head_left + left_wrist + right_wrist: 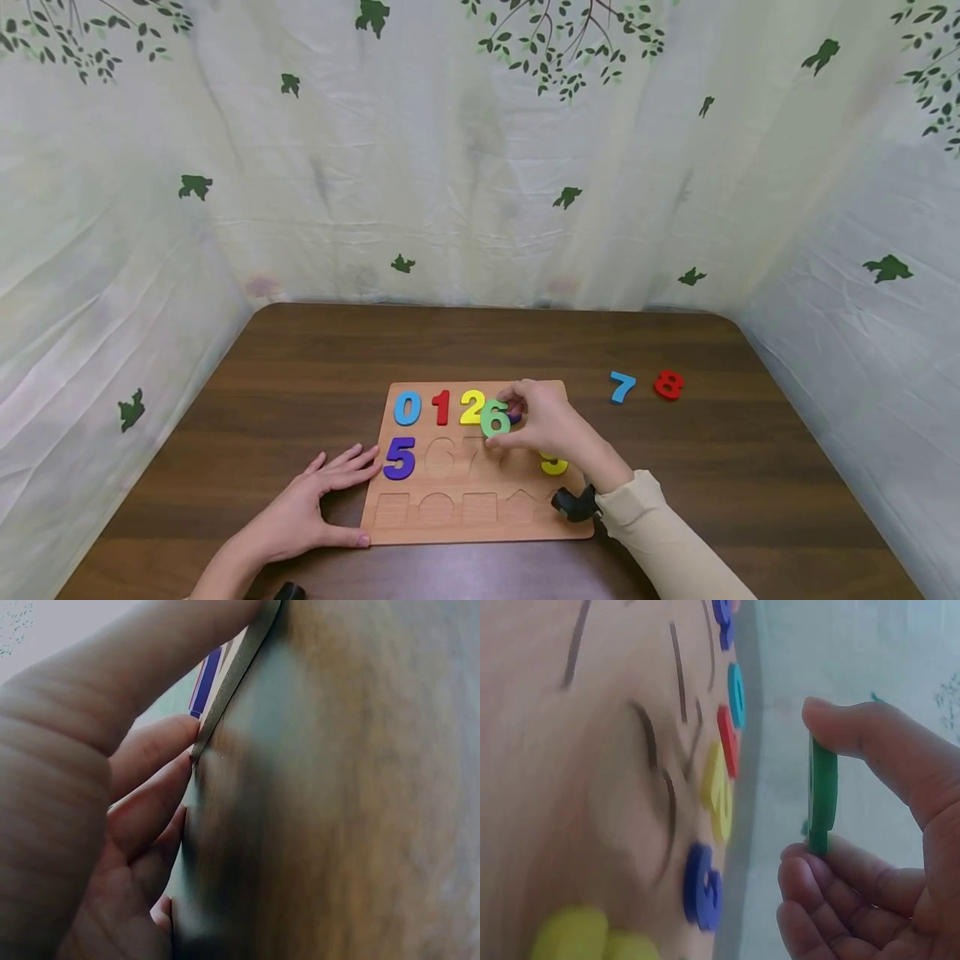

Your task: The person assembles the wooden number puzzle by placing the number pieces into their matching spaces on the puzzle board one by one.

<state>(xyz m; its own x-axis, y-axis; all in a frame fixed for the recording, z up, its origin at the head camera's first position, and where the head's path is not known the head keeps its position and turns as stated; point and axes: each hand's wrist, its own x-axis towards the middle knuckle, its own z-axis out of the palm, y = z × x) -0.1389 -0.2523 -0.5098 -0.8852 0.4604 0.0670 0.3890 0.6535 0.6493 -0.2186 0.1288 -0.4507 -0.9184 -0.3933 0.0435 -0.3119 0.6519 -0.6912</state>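
A green number 6 [495, 418] is pinched between the thumb and fingers of my right hand [546, 423], over the upper part of the wooden number board [420, 532]. In the right wrist view, the green piece [823, 787] stands edge-on between thumb and fingertips, raised off the board. My left hand [315, 504] lies at the board's left side, fingers extended, fingertips and thumb at its edge. On the board are a blue 0 [407, 408], red 1 [441, 407], yellow 2 [472, 407] and purple 5 [399, 458]. A purple 3 [703, 889] is mostly hidden in the head view.
A blue 7 [622, 387] and a red 8 [668, 385] lie on the brown table [735, 467], right of the board. Under my right wrist shows a yellow number [554, 467], partly covered. Carved outlines mark the board's middle and lower rows. A pale curtain [480, 208] surrounds the table.
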